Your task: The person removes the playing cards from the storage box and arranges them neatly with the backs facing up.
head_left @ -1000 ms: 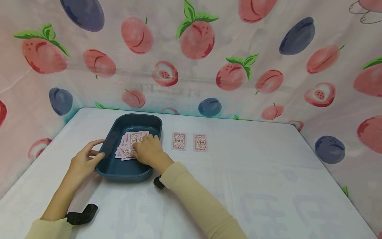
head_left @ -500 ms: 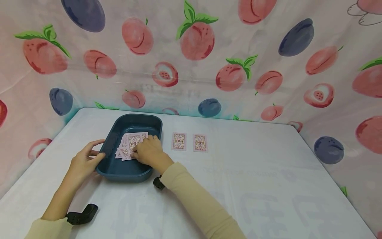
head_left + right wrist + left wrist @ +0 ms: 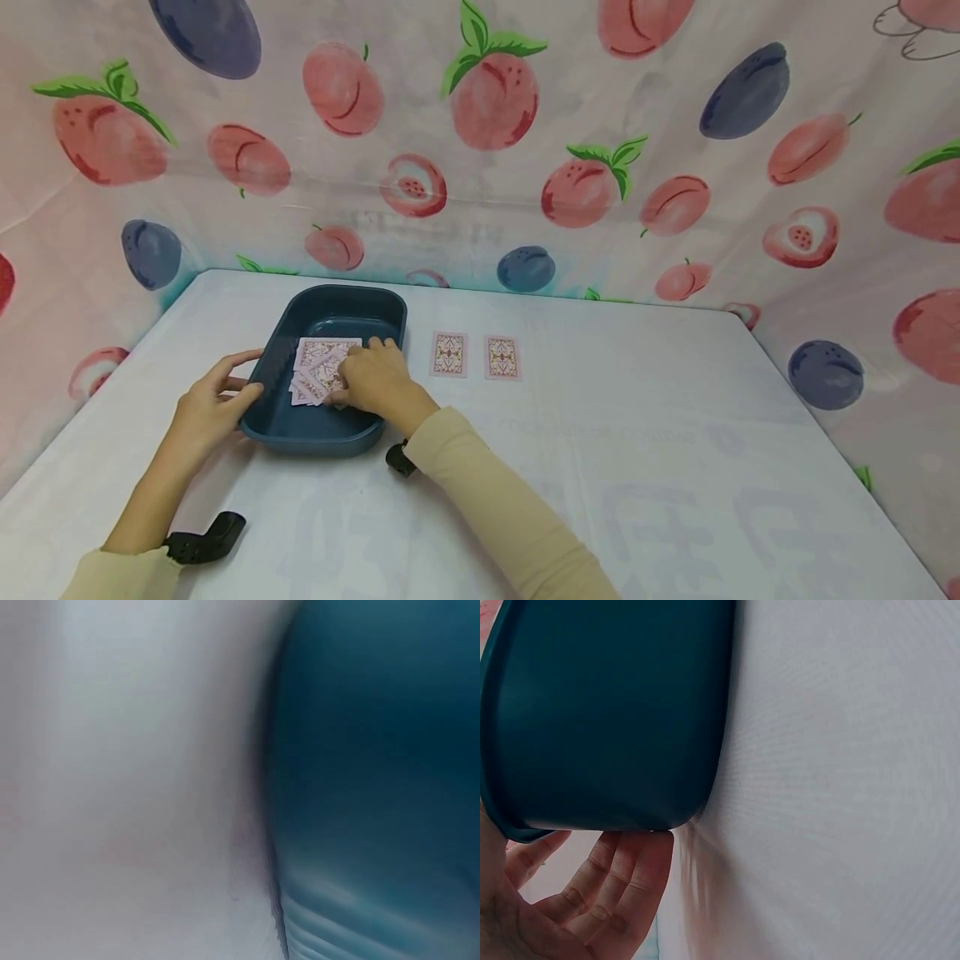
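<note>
Compared with a second ago, the pile of cards (image 3: 317, 367) in the tray (image 3: 318, 447) lies differently: the card that showed lengthwise on top is now slanted, one lies crosswise at the pile's back, and the far edge of the pile sits a little closer to me. My right fingers (image 3: 375, 356) have barely moved, and my left fingers (image 3: 641, 891) are where they were, at the tray's left side.

I count one tray, two loose cards to its right, the nearer card (image 3: 448, 355) and the farther card (image 3: 502, 358), and overlapping cards inside it that I cannot number. All those I see are back up.

The pile lies directly under and to the left of my right fingers, inside the tray. Those fingers are bent over its right part, thumb at its near edge; their tips are hidden, so I cannot tell whether they pinch any card. My left fingers are spread and fairly straight, touching the outside of the tray, which stands on the tabletop (image 3: 675, 417).
</note>
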Demonstrator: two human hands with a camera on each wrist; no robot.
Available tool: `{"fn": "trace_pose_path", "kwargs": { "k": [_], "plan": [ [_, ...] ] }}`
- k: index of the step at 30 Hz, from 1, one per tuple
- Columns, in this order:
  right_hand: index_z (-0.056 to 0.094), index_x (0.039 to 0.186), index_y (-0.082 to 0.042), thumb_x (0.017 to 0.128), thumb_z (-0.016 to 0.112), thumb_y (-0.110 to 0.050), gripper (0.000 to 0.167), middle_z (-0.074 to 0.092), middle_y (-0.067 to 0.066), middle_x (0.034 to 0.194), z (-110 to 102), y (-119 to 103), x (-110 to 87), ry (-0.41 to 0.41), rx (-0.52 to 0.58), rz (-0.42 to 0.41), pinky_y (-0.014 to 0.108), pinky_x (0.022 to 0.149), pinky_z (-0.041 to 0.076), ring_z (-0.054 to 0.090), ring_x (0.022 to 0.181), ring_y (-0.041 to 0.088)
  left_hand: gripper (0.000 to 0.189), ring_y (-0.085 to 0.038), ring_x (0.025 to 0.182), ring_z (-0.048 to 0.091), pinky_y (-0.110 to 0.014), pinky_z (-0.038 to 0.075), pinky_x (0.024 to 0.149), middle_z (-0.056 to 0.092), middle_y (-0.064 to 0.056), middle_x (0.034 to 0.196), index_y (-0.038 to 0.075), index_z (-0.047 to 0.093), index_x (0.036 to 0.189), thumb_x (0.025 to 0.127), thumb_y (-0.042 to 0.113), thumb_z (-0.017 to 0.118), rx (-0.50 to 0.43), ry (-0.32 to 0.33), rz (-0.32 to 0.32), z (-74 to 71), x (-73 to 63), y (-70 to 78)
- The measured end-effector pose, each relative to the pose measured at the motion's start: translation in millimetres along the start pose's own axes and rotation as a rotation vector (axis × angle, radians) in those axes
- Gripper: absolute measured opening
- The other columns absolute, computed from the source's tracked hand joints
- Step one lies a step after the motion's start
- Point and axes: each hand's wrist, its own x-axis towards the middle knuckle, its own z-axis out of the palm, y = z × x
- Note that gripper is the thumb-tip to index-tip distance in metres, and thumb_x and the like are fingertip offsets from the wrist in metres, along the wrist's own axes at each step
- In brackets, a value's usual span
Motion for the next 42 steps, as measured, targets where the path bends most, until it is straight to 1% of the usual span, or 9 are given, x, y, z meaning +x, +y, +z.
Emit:
{"fn": "trace_pose_path", "kwargs": {
  "k": [5,10,13,18,23,26,29,35,42],
  "plan": [
    [0.064,0.072,-0.029,0.076,0.063,-0.06,0.031,0.056,-0.012,0.099,-1,-1,1.1,-0.029,-0.035,0.014,0.026,0.076,0.035,0.046,0.094,0.012,0.051,-0.048,0.099,0.059,-0.039,0.057,0.064,0.053,-0.037,0.117,0.009,0.034,0.142,0.096,0.024,0.046,-0.002,0.001,0.0,0.2,0.3,0.8],
    [0.06,0.079,-0.029,0.075,0.068,-0.054,0.027,0.055,-0.013,0.097,-1,-1,2.4,-0.036,-0.038,0.008,0.026,0.078,0.036,0.047,0.093,0.011,0.051,-0.048,0.1,0.058,-0.038,0.057,0.063,0.052,-0.037,0.118,0.009,0.034,0.143,0.095,0.024,0.046,-0.002,0.0,-0.007,0.2,0.0,1.5],
    [0.057,0.092,-0.027,0.076,0.069,-0.052,0.032,0.056,-0.013,0.104,-1,-2,2.1,-0.027,-0.036,0.003,0.026,0.08,0.037,0.05,0.098,0.01,0.051,-0.048,0.099,0.059,-0.039,0.057,0.063,0.053,-0.037,0.118,0.008,0.034,0.142,0.095,0.024,0.046,0.002,0.001,-0.011,0.1,-0.2,2.0],
    [0.044,0.123,-0.024,0.079,0.069,-0.045,0.054,0.055,-0.009,0.127,-1,-2,2.0,-0.011,0.0,0.015,0.028,0.089,0.039,0.051,0.112,0.012,0.051,-0.048,0.099,0.059,-0.041,0.057,0.065,0.053,-0.037,0.117,0.008,0.034,0.142,0.096,0.024,0.046,0.004,0.003,-0.012,-0.3,-0.4,2.0],
    [0.042,0.135,-0.025,0.084,0.065,-0.036,0.056,0.051,-0.009,0.134,-1,-3,3.2,-0.01,0.012,0.018,0.029,0.095,0.039,0.049,0.119,0.012,0.051,-0.048,0.1,0.058,-0.04,0.057,0.064,0.053,-0.037,0.118,0.008,0.034,0.142,0.096,0.024,0.046,0.003,0.005,-0.012,-1.1,-1.0,1.8],
    [0.047,0.134,-0.029,0.085,0.064,-0.033,0.052,0.052,-0.009,0.134,-1,-3,3.5,0.002,0.015,0.012,0.029,0.096,0.039,0.048,0.119,0.012,0.051,-0.049,0.101,0.057,-0.039,0.057,0.063,0.052,-0.037,0.118,0.009,0.034,0.143,0.096,0.024,0.046,0.0,0.004,-0.015,-1.5,-1.2,1.6],
    [0.052,0.128,-0.031,0.087,0.062,-0.028,0.043,0.055,-0.01,0.129,-1,-2,3.2,0.034,0.045,0.002,0.029,0.094,0.04,0.049,0.115,0.011,0.051,-0.048,0.1,0.058,-0.038,0.057,0.062,0.052,-0.037,0.118,0.009,0.034,0.142,0.095,0.024,0.046,0.001,0.006,-0.011,-1.6,-1.1,1.1],
    [0.059,0.115,-0.028,0.091,0.055,-0.021,0.025,0.06,-0.008,0.112,1,1,-0.1,0.133,0.115,-0.021,0.026,0.085,0.042,0.052,0.102,0.01,0.051,-0.048,0.099,0.059,-0.037,0.057,0.062,0.053,-0.037,0.118,0.009,0.034,0.143,0.096,0.024,0.046,-0.005,0.0,-0.011,-1.5,-0.5,0.8],
    [0.064,0.105,-0.026,0.091,0.057,-0.024,0.017,0.059,-0.005,0.102,2,7,-5.3,0.261,0.174,-0.082,0.023,0.079,0.041,0.049,0.092,0.011,0.051,-0.048,0.1,0.059,-0.037,0.057,0.063,0.053,-0.036,0.117,0.009,0.034,0.143,0.096,0.024,0.046,-0.012,-0.003,-0.008,-1.1,0.4,1.0]
  ]
}}
